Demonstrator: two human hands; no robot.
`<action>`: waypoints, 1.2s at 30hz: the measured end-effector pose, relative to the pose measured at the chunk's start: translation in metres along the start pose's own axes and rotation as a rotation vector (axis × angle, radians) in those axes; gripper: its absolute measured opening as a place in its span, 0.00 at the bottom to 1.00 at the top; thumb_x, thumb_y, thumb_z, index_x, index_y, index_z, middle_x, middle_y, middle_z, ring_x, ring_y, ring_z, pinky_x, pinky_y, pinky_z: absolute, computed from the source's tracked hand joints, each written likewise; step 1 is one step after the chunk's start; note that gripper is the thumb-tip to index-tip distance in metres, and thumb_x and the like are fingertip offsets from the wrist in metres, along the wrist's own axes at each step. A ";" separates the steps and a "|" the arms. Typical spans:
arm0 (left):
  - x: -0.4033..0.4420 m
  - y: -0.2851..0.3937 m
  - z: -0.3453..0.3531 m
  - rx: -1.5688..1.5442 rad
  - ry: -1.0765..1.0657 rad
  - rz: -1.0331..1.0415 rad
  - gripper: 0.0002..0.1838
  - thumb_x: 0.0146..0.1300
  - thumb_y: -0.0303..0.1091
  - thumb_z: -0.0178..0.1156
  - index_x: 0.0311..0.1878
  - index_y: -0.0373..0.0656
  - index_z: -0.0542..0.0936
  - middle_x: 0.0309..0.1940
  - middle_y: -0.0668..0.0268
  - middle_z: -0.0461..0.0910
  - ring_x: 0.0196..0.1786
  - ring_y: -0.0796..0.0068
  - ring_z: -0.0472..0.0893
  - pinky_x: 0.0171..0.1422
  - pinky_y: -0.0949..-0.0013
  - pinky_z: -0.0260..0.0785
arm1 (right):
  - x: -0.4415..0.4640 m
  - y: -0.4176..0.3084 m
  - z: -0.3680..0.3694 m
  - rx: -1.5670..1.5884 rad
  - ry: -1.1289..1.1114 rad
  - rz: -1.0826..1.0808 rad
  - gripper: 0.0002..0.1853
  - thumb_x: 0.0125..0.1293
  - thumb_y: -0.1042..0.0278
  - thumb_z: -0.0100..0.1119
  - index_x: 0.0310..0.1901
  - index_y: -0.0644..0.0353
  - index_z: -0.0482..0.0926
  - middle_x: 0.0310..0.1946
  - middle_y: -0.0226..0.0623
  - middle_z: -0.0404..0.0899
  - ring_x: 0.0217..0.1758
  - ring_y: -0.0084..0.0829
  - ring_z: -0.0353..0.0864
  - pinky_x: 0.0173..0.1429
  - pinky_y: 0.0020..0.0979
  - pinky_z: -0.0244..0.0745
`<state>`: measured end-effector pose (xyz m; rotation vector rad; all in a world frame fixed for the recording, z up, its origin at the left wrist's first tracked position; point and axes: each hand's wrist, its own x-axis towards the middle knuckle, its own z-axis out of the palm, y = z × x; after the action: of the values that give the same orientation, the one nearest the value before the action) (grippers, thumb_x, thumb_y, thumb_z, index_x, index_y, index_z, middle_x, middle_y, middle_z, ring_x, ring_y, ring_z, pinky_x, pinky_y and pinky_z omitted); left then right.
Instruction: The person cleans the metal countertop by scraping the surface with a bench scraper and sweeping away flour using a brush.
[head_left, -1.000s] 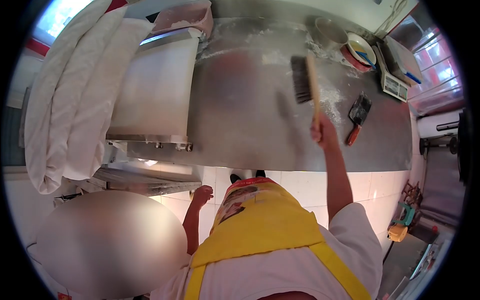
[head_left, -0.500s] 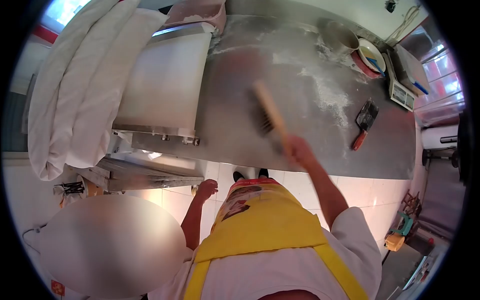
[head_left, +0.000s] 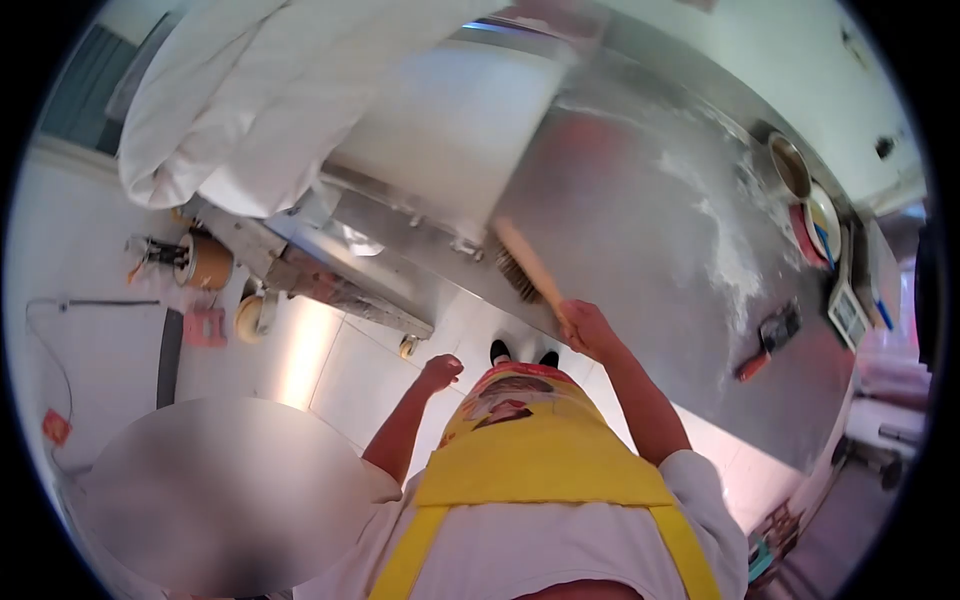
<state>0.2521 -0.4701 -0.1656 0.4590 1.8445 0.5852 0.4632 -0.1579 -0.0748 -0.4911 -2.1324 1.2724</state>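
Observation:
My right hand [head_left: 592, 332] is wrapped round the end of the wooden handle of a bristle brush [head_left: 527, 262]. The brush's dark bristles face left, near the front edge of the steel table [head_left: 630, 250] and close to the corner of a flat pale-topped unit [head_left: 450, 110]. My left hand [head_left: 441, 371] hangs in front of the apron with its fingers curled and nothing visible in them. White flour streaks [head_left: 735, 260] mark the tabletop. A scraper [head_left: 781, 325] with a red handle lies on the table to the right.
White cloth [head_left: 250, 100] drapes at the upper left. At the back right stand a metal pot [head_left: 789, 167], a pale bowl [head_left: 823, 212] and a scale [head_left: 848, 315]. A low caster-wheeled rack [head_left: 330, 285] and a brown tub [head_left: 205, 262] are at floor level on the left.
The view has turned, so the table now slants down to the right. The brush has come toward the table's front edge beside the pale-topped unit, still in my right hand.

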 end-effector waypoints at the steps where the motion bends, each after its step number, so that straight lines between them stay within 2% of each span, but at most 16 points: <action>1: -0.001 -0.001 0.000 -0.030 0.022 -0.001 0.12 0.58 0.38 0.59 0.39 0.39 0.78 0.30 0.62 0.81 0.29 0.74 0.82 0.36 0.70 0.73 | -0.002 0.010 0.002 0.388 0.023 0.476 0.13 0.62 0.64 0.45 0.20 0.53 0.66 0.11 0.26 0.63 0.09 0.21 0.61 0.12 0.23 0.54; 3: -0.007 -0.007 0.000 -0.138 0.062 0.061 0.12 0.58 0.39 0.59 0.39 0.39 0.78 0.30 0.61 0.81 0.29 0.74 0.82 0.36 0.70 0.73 | 0.000 0.036 -0.031 0.610 0.134 0.925 0.13 0.66 0.64 0.43 0.22 0.52 0.65 0.12 0.25 0.62 0.10 0.19 0.60 0.12 0.22 0.53; 6: -0.015 -0.026 0.000 -0.198 0.090 0.030 0.12 0.58 0.39 0.58 0.38 0.40 0.79 0.29 0.62 0.81 0.29 0.74 0.82 0.36 0.70 0.73 | 0.011 -0.008 -0.079 0.143 0.241 0.768 0.14 0.67 0.60 0.43 0.25 0.56 0.66 0.13 0.26 0.62 0.11 0.21 0.63 0.14 0.25 0.58; 7: -0.017 -0.033 0.000 -0.163 0.103 -0.004 0.12 0.58 0.39 0.58 0.38 0.40 0.79 0.29 0.62 0.81 0.29 0.74 0.82 0.37 0.70 0.73 | -0.007 -0.009 -0.069 0.063 0.105 0.649 0.14 0.69 0.60 0.42 0.25 0.53 0.65 0.13 0.24 0.61 0.12 0.18 0.63 0.14 0.24 0.57; 9: -0.025 -0.047 0.000 -0.086 0.137 -0.045 0.12 0.58 0.40 0.58 0.37 0.40 0.78 0.27 0.62 0.81 0.28 0.74 0.82 0.38 0.69 0.73 | -0.017 -0.065 -0.035 -0.122 -0.279 0.425 0.10 0.67 0.61 0.45 0.31 0.55 0.66 0.17 0.33 0.67 0.20 0.32 0.68 0.22 0.33 0.62; 11: -0.034 -0.055 -0.001 -0.211 0.154 -0.075 0.13 0.58 0.40 0.58 0.37 0.39 0.78 0.28 0.62 0.81 0.29 0.74 0.82 0.38 0.69 0.73 | -0.005 -0.119 0.017 -0.238 -0.564 0.210 0.08 0.66 0.61 0.48 0.37 0.56 0.67 0.21 0.43 0.72 0.27 0.46 0.73 0.29 0.42 0.66; 13: -0.044 -0.064 -0.002 -0.255 0.173 -0.081 0.13 0.58 0.40 0.57 0.37 0.39 0.78 0.29 0.62 0.81 0.29 0.74 0.82 0.38 0.70 0.73 | 0.030 -0.134 0.085 -0.189 -0.678 0.344 0.11 0.65 0.60 0.49 0.40 0.59 0.66 0.23 0.51 0.74 0.32 0.56 0.75 0.32 0.49 0.67; 17: -0.053 -0.093 -0.003 -0.366 0.264 -0.048 0.12 0.59 0.39 0.57 0.38 0.40 0.78 0.30 0.62 0.81 0.29 0.74 0.82 0.37 0.71 0.73 | 0.105 -0.118 0.215 -0.145 -0.461 0.297 0.11 0.67 0.62 0.44 0.41 0.62 0.63 0.21 0.53 0.75 0.28 0.55 0.76 0.29 0.50 0.69; 19: -0.060 -0.111 0.000 -0.431 0.292 -0.029 0.13 0.59 0.40 0.57 0.39 0.40 0.78 0.30 0.63 0.82 0.31 0.73 0.83 0.38 0.69 0.73 | 0.134 -0.106 0.264 -0.240 -0.431 0.139 0.10 0.67 0.64 0.44 0.40 0.64 0.64 0.22 0.52 0.76 0.29 0.53 0.78 0.32 0.49 0.72; 21: -0.068 -0.123 0.005 -0.287 0.277 -0.086 0.13 0.59 0.40 0.58 0.39 0.41 0.78 0.30 0.63 0.82 0.32 0.73 0.83 0.39 0.69 0.73 | 0.168 -0.078 0.327 -0.309 -0.395 -0.042 0.09 0.66 0.65 0.44 0.42 0.63 0.65 0.24 0.50 0.77 0.31 0.51 0.79 0.34 0.47 0.73; 24: -0.086 -0.100 -0.003 -0.311 0.285 -0.117 0.15 0.59 0.42 0.57 0.41 0.40 0.79 0.31 0.62 0.82 0.33 0.73 0.83 0.41 0.69 0.73 | 0.165 -0.020 0.351 -0.465 -0.306 -0.020 0.10 0.66 0.65 0.45 0.43 0.61 0.66 0.26 0.50 0.78 0.33 0.48 0.80 0.37 0.46 0.74; 27: -0.083 -0.085 -0.011 -0.330 0.270 -0.022 0.15 0.60 0.43 0.56 0.40 0.40 0.78 0.31 0.61 0.82 0.33 0.72 0.83 0.42 0.68 0.73 | 0.134 -0.046 0.286 -0.412 -0.318 0.277 0.12 0.66 0.65 0.44 0.44 0.65 0.65 0.27 0.54 0.76 0.33 0.56 0.76 0.38 0.50 0.69; 31: -0.062 -0.036 -0.038 -0.077 0.178 0.216 0.15 0.61 0.42 0.55 0.40 0.38 0.77 0.28 0.58 0.81 0.33 0.68 0.82 0.40 0.67 0.72 | 0.061 -0.042 0.192 -0.381 -0.309 0.312 0.11 0.66 0.67 0.43 0.46 0.63 0.65 0.29 0.52 0.77 0.35 0.56 0.76 0.40 0.52 0.69; 33: -0.061 0.019 -0.062 0.110 0.147 0.397 0.14 0.62 0.40 0.54 0.40 0.38 0.77 0.28 0.57 0.79 0.32 0.64 0.80 0.39 0.65 0.72 | 0.009 -0.003 0.148 -0.470 -0.351 0.305 0.10 0.67 0.66 0.42 0.44 0.63 0.65 0.30 0.55 0.76 0.38 0.57 0.76 0.41 0.52 0.69; 35: -0.079 0.105 -0.086 0.180 0.100 0.448 0.12 0.62 0.38 0.53 0.40 0.39 0.77 0.28 0.58 0.79 0.33 0.62 0.80 0.40 0.65 0.72 | -0.012 -0.032 0.083 -0.611 -0.433 0.517 0.11 0.68 0.63 0.41 0.43 0.62 0.65 0.32 0.57 0.76 0.40 0.57 0.76 0.42 0.52 0.69; 36: -0.083 0.143 -0.092 0.212 0.080 0.470 0.11 0.63 0.37 0.53 0.40 0.39 0.77 0.28 0.58 0.79 0.33 0.62 0.80 0.41 0.65 0.71 | -0.022 -0.034 0.052 -0.592 -0.337 0.608 0.12 0.68 0.61 0.40 0.42 0.62 0.66 0.33 0.56 0.77 0.39 0.56 0.76 0.41 0.52 0.70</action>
<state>0.1971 -0.4186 0.0082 1.0407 1.8907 0.7300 0.4455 -0.2211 -0.0707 -1.3342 -2.7766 1.0391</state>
